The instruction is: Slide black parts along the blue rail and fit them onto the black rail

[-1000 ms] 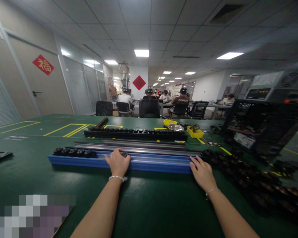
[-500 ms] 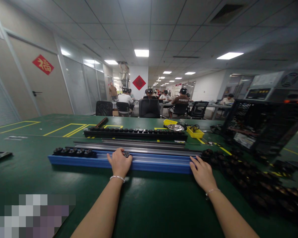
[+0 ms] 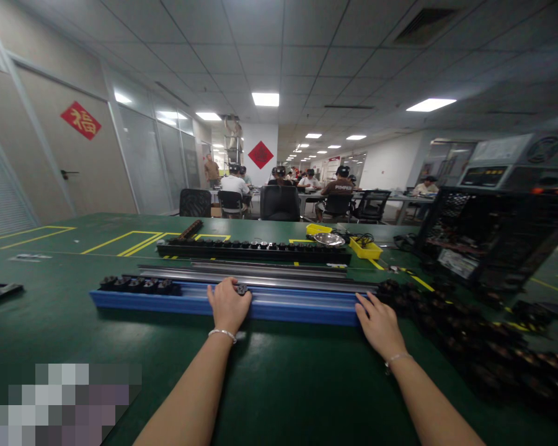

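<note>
A long blue channel rail (image 3: 302,310) lies across the green table in front of me. My left hand (image 3: 230,306) is closed over its middle, fingers round a small black round part (image 3: 242,289) that sits in the channel and is mostly hidden. At the rail's right end, my right hand (image 3: 380,321) has its fingertips and thumb on the edge, holding it. Several black round parts (image 3: 137,283) stand in a row inside the channel's left end.
Behind the blue rail lie bare metal rails (image 3: 270,277) and a black rail filled with parts (image 3: 255,251). A pile of black parts (image 3: 483,347) spreads at right, near an open computer case (image 3: 488,235). Yellow trays (image 3: 366,249) and a metal dish (image 3: 329,239) stand farther back.
My left hand has shifted slightly to the right along the blue rail, with the small black part moving alongside it. My right hand stays on the rail's right end.
</note>
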The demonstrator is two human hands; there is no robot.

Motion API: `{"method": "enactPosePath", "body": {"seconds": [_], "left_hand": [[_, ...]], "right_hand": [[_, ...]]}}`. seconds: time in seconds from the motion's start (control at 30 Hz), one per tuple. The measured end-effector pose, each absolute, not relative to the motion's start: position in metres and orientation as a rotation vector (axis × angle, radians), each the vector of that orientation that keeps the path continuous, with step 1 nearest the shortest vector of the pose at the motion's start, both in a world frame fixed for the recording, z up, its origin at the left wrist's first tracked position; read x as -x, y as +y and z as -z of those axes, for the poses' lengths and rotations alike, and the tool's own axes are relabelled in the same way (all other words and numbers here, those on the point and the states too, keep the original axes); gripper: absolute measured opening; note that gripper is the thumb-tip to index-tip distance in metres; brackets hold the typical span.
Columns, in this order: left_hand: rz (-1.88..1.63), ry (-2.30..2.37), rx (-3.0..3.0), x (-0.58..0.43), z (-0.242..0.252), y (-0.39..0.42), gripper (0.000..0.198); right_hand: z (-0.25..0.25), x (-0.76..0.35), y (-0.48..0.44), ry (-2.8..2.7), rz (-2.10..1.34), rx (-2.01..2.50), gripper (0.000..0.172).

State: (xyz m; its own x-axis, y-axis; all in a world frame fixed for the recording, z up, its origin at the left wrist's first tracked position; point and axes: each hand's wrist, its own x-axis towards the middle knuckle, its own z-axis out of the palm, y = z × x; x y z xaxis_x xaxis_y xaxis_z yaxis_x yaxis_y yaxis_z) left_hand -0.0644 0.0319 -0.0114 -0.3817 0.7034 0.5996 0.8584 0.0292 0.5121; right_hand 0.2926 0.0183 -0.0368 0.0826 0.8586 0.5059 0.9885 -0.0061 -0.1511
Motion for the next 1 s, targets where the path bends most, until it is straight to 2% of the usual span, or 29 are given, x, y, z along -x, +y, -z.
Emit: {"method": "enactPosePath", "body": {"seconds": [1.0], "left_hand": [[1.248,-2.054,1.751,0.0571,0.0049,0.0272,0.027]], "right_hand": [[0.0338,-0.2896,0.0153,-1.807,0.345,1.938,0.055]]}}
